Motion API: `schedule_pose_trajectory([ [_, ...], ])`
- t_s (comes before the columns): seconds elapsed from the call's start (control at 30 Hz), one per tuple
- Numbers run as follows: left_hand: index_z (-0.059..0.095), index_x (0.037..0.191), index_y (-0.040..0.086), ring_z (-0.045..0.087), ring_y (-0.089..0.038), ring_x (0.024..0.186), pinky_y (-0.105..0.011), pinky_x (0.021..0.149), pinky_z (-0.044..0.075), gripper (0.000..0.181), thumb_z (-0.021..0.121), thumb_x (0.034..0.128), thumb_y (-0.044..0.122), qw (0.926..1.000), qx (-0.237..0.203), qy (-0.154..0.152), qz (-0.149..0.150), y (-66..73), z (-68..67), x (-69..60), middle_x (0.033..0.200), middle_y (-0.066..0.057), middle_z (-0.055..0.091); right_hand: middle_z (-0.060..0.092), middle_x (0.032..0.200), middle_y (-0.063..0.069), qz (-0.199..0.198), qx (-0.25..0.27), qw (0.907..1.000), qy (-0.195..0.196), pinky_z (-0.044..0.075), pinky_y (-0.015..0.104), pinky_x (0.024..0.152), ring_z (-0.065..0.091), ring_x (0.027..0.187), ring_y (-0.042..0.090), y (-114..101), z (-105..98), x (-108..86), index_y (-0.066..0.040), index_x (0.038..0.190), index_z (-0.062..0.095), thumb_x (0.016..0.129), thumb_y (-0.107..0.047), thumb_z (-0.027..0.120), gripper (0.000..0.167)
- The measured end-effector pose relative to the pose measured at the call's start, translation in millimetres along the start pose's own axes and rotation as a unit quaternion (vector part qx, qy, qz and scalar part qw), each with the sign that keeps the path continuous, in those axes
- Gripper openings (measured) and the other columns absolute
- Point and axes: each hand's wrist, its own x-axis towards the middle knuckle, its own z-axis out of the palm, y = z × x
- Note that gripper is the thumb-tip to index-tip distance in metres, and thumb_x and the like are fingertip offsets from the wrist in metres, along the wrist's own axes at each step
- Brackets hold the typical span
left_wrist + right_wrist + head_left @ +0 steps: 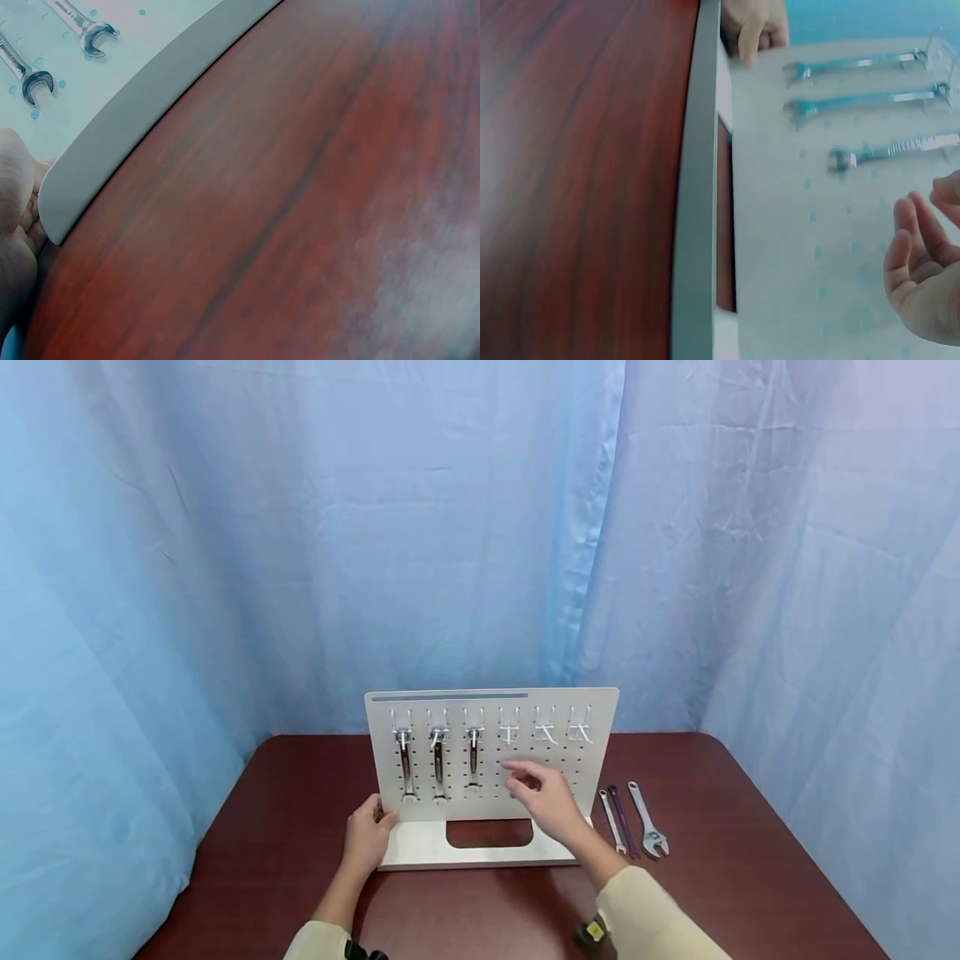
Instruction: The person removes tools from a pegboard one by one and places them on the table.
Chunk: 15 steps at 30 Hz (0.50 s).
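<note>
A white pegboard stand (491,806) stands on the table. My left hand (367,837) grips its lower left edge, thumb in front and fingers behind. Three silver wrenches hang side by side from the left hooks: a left wrench (407,768), a middle wrench (438,768) and a right wrench (474,756). In front of the board's right half, my right hand (551,797) is raised with loosely bent fingers and nothing between them. It is nearest the right hanging wrench (900,150), but apart from it. Three white hooks, one of them a hook (544,727), line the board's upper right.
Right of the stand, a small silver wrench (612,824), a purple wrench (622,818) and a larger adjustable wrench (647,822) lie on the dark red table (720,827). Blue curtains (450,527) hang behind and at both sides. The stand's base has an oblong cutout.
</note>
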Motion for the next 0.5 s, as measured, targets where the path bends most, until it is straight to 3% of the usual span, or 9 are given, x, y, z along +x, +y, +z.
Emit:
schedule_pose_trajectory([
  [0.2,0.060,0.093,0.005,0.048,-0.019,0.072,-0.031,0.064,0.041,0.010,0.069,0.0933,0.002,1.0000,-0.005,0.002,-0.001,-2.0,0.9,-4.8,0.080,-0.005,0.058,0.068,0.093,0.013,0.031,0.077,0.9961,-0.030,0.047,0.024,0.061,0.066,0.075,0.020,-6,26,17.0,-0.006,0.128,0.067,0.096,-0.005,0.066,0.033],
  [0.5,0.057,0.090,0.005,0.047,-0.019,0.070,-0.031,0.062,0.040,0.013,0.069,0.0929,0.001,0.9998,-0.007,0.010,0.015,-3.3,1.5,-1.1,0.076,-0.004,0.054,0.069,0.081,0.009,0.053,0.067,0.9949,-0.054,0.050,0.033,0.061,0.063,0.062,0.016,-23,37,34.7,-0.003,0.114,0.068,0.096,-0.013,0.068,0.021],
])
